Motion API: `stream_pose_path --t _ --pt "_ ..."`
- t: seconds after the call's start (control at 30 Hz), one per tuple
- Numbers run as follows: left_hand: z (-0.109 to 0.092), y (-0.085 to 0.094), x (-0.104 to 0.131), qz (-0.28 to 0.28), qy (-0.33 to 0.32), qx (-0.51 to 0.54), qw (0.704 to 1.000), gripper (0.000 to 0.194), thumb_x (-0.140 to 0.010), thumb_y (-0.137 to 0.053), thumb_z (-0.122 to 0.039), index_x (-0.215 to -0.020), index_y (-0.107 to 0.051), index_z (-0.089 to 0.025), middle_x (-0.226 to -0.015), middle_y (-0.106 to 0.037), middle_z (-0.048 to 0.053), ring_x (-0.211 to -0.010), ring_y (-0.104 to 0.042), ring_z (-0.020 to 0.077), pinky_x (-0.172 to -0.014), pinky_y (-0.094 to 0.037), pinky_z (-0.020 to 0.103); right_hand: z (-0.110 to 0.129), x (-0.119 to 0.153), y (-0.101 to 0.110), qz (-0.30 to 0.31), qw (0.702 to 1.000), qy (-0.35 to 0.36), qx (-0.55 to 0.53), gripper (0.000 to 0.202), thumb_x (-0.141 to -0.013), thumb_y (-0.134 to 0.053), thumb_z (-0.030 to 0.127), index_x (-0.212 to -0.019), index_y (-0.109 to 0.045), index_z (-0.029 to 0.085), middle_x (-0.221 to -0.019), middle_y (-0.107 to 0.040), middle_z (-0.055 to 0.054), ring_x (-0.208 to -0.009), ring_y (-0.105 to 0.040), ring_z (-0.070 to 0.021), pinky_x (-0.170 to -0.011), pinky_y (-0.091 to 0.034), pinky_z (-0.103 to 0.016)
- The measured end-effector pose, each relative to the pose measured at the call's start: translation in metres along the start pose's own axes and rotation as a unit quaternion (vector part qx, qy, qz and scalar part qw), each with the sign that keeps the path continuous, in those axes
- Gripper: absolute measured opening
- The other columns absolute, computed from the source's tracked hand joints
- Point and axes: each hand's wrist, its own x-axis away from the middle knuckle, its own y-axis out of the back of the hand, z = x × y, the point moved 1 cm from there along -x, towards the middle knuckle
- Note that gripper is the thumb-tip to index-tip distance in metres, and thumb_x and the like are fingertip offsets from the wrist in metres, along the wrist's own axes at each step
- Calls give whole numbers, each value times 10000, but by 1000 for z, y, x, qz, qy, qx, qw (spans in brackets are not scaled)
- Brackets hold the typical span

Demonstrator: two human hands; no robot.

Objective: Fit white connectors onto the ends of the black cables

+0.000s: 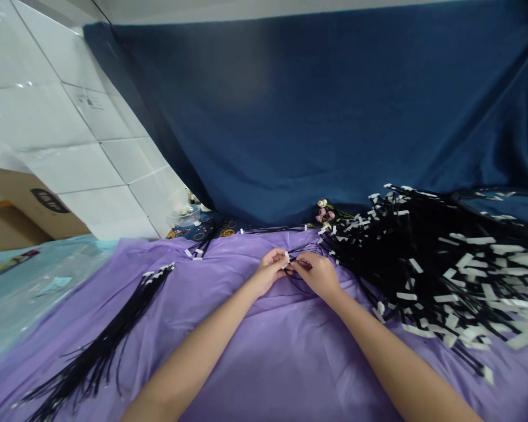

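Observation:
Over the middle of a purple cloth [281, 357], my two hands meet around a thin black cable [305, 248]. Fingers and thumb of my left hand [269, 273] pinch its small white end piece [286, 259]. Close beside it, my right hand [320, 274] has its fingertips closed on the black strands, which loop out around the hand. To the right spreads a big heap of black cables [405, 240] with white ends or tags. A neater bundle of black cables [118, 322] lies at the left, white ends pointing away from me.
A blue curtain [299, 117] hangs behind. Small artificial flowers [325, 214] stand by the heap. At the back left are a clear tub [185, 216] and a few more white-ended cables [198, 252]. White plastic-wrapped boxes [83, 117] and a cardboard box [17, 205] stand left.

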Motion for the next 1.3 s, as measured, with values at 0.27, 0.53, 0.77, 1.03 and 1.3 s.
stream_pose_path --t 0.27,0.53,0.77,1.03,1.3 --pt "-5 -12 9 21 -34 -84 996 362 -658 -773 -381 -889 -623 -145 -739 -663 21 -649 -639 135 -703 -510 290 4 1 15 -45 998 5 45 183 -782 -652 364 -910 -682 236 -861 -684 -40 -646 -583 -155 -536 -268 -244" --pt "-30 11 2 -89 -146 -123 978 309 -635 -779 -332 -834 -655 -131 -686 -665 47 -626 -647 173 -653 -492 295 -5 -5 40 -171 978 -72 -89 336 -846 -556 489 -716 -572 179 -601 -517 22 -568 -466 -109 -574 -353 -224" --pt "-43 53 -6 -170 -168 -40 970 300 -573 -761 -229 -811 -587 -174 -816 -630 -5 -673 -640 133 -651 -476 259 -10 -11 37 -194 938 -149 -244 408 -813 -544 569 -767 -555 164 -616 -526 21 -523 -467 -100 -512 -400 -226" --pt "-72 67 -3 -184 -160 -3 970 330 -515 -748 -128 -768 -539 -159 -727 -582 -33 -595 -588 94 -605 -444 231 -9 -11 40 -143 917 -200 -314 457 -828 -498 587 -769 -590 143 -622 -597 -38 -466 -495 -121 -441 -422 -246" --pt "-137 84 3 -259 -171 19 951 399 -529 -677 -39 -871 -520 -172 -755 -568 -37 -578 -609 121 -556 -461 258 22 -37 69 -30 948 -77 -308 412 -831 -542 525 -950 -664 150 -699 -633 -40 -607 -598 -163 -549 -517 -280"
